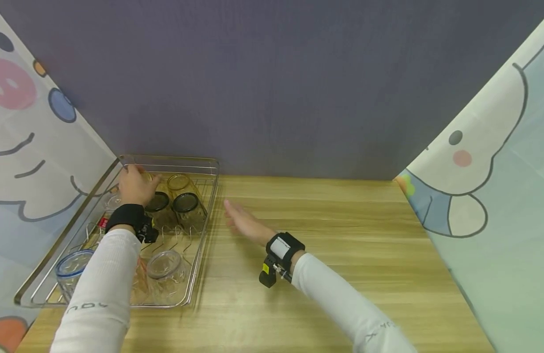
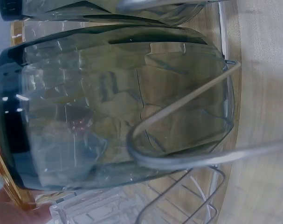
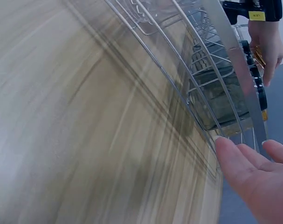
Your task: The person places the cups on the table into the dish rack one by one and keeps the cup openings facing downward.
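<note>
In the head view my left hand (image 1: 137, 187) reaches into the back left of a metal wire rack (image 1: 200, 262), gripping an amber glass (image 1: 147, 175) by its rim. The hand hides most of that glass; its amber rim (image 2: 7, 175) appears beside the fingers in the left wrist view. Two grey-tinted glasses, one (image 1: 159, 212) near my left wrist and one (image 1: 190, 213) by the rack's right side, stand close by. Behind them is another amber glass (image 1: 180, 183). My right hand (image 1: 248, 223) hovers just right of the rack, fingers extended, holding nothing.
A blue-rimmed glass (image 1: 73, 269), a clear glass (image 1: 166, 277) and a pinkish glass (image 1: 140, 287) occupy the rack's front. Another clear glass (image 1: 112, 201) sits left of my left hand. Bent wire prongs divide the rack, which stands on a wooden table (image 1: 342, 255) against a grey wall (image 1: 272, 88).
</note>
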{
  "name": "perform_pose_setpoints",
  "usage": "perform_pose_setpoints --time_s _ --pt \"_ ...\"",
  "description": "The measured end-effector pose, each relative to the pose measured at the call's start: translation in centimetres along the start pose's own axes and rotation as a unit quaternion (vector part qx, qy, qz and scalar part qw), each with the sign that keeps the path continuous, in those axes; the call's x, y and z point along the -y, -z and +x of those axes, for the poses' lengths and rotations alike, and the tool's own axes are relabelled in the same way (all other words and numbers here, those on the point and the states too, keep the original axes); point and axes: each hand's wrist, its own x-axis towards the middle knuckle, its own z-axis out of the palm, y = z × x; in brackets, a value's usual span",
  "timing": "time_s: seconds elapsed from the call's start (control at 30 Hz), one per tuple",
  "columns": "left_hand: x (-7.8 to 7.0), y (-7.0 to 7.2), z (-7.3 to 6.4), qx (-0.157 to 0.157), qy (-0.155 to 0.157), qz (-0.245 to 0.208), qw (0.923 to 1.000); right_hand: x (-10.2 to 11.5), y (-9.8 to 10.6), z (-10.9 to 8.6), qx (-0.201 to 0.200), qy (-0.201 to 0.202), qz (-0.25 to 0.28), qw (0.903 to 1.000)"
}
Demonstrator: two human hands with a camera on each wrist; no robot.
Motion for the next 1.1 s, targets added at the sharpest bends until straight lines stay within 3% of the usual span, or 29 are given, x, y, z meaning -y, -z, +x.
perform_pose_setpoints --time_s 0.23,0.77,0.93,1.1 --pt "-0.2 -0.2 0.1 0.013 -0.006 0.028 0.9995 -0.4 -0.1 0.1 0.017 -0.02 -0.01 0.9996" --pt "0.7 -0.7 0.3 0.021 -0.015 0.06 0.9979 -0.8 -0.5 0.1 0.041 -0.012 0.02 0.9989" --pt "0.9 -1.1 0.5 0.027 -0.046 0.097 0.9939 -1.3 -0.4 0.2 0.047 -0.018 0.012 0.9987" --pt "1.5 -1.3 1.1 0.064 -0.09 0.135 0.9847 -1.5 -0.4 0.3 0.047 -0.023 0.014 0.9985"
